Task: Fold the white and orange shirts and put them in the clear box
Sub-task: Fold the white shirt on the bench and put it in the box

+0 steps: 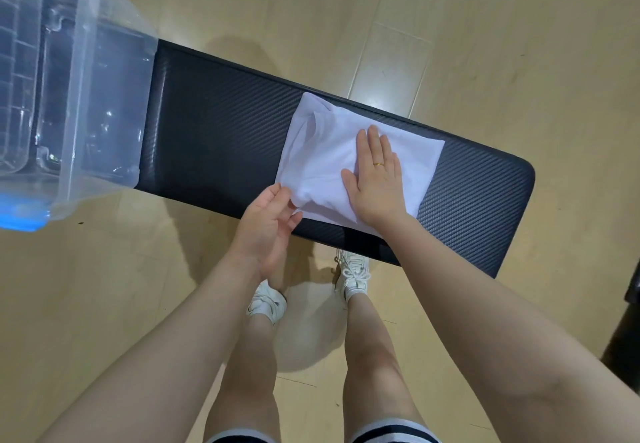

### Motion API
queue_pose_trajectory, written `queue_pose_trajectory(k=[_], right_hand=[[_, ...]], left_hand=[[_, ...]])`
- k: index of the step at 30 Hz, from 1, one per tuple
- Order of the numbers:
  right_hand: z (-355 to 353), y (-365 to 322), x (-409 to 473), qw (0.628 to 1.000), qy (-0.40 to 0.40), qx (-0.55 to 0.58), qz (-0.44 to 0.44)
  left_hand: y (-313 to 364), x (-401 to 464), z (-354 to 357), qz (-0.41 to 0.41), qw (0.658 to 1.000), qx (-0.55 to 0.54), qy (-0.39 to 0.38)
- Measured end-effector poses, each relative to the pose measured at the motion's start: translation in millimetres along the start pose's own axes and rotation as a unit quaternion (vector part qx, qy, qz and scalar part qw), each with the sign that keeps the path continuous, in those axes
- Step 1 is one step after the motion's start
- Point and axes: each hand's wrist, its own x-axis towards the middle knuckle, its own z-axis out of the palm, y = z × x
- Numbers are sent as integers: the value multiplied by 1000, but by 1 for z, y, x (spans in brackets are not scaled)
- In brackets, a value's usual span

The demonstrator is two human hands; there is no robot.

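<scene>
White shirt (322, 152) folded on bench (214, 124). Right hand (375, 179) flat, fingers together, pressing. Left hand (268, 221) fingers loosely curled at corner, grip unclear. Slide under, lift level into box (100, 62).

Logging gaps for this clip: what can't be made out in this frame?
- Orange shirt: not seen anywhere in the head view, so its place is unknown.
- Clear box: cut off by the left and top edges; its contents cannot be told.
- Left hand: its fingertips meet the white shirt edge; whether they grip it is unclear.
- Shirt under the flat right hand: hidden.
</scene>
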Motion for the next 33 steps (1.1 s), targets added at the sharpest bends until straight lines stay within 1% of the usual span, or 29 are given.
queue_pose_trajectory(k=[2, 4, 5, 6, 7, 8, 9, 10, 11, 12, 13, 14, 15, 16, 17, 18, 19, 21, 22, 24, 26, 29, 30, 32, 33], right_hand=[[0, 0, 0, 1000, 3, 9, 1], [0, 1, 0, 1000, 4, 13, -3], [-1, 2, 0, 1000, 4, 13, -6], [-1, 3, 1, 1000, 1, 12, -9], [-2, 4, 1, 1000, -4, 7, -9], [-3, 3, 2, 1000, -9, 2, -7], [-4, 2, 3, 1000, -13, -3, -3], [-5, 0, 3, 1000, -15, -6, 1], [-7, -3, 4, 1000, -12, -10, -1], [-9, -7, 5, 1000, -7, -19, -17], [-9, -11, 6, 998, -6, -36, -48], [-8, -15, 7, 995, -10, -55, -87], [-4, -19, 7, 990, -13, -71, -124], [0, -23, 8, 986, -13, -81, -149], [5, -25, 9, 984, -10, -84, -157], [10, -26, 12, 985, -7, -82, -153], [15, -24, 15, 986, -2, -82, -145], [20, -14, 20, 987, 16, -90, -135], [22, -7, 22, 986, 32, -96, -130], [20, 10, 22, 987, 72, -111, -93], [16, 32, 13, 986, 92, -129, -42], [9, 63, -9, 987, 83, -124, 58], [6, 71, -16, 986, 78, -114, 89], [0, 79, -27, 987, 60, -80, 123], [-4, 81, -31, 989, 49, -61, 123]], left_hand=[[0, 3, -4, -1, 1000, -3, -22], [-1, 7, -8, 1, 999, 26, -22], [-1, 8, -11, 8, 997, 78, -15], [-2, 11, -14, 27, 986, 166, 0], [-1, 15, -18, 59, 958, 281, 17], [-3, 20, -22, 106, 907, 407, 35], [-4, 23, -25, 159, 833, 527, 59], [-4, 25, -24, 207, 754, 616, 97], [-2, 26, -22, 244, 694, 663, 135], [-1, 26, -18, 282, 659, 678, 161], [-1, 27, -13, 325, 644, 673, 165], [0, 29, -8, 378, 632, 661, 141], [-1, 33, -3, 426, 604, 667, 92], [-3, 40, -1, 446, 560, 697, 33], [-2, 47, 1, 439, 518, 734, -8], [-1, 55, 1, 412, 494, 765, -26], [3, 62, 3, 381, 490, 784, -36], [11, 75, 7, 343, 495, 797, -57], [14, 82, 8, 334, 489, 803, -62], [15, 94, 10, 333, 473, 814, -48], [13, 99, 11, 318, 458, 830, -19], [8, 98, 13, 291, 450, 844, 15], [8, 96, 14, 285, 442, 850, 24], [8, 91, 18, 274, 425, 862, 47], [8, 86, 20, 271, 419, 865, 55]])
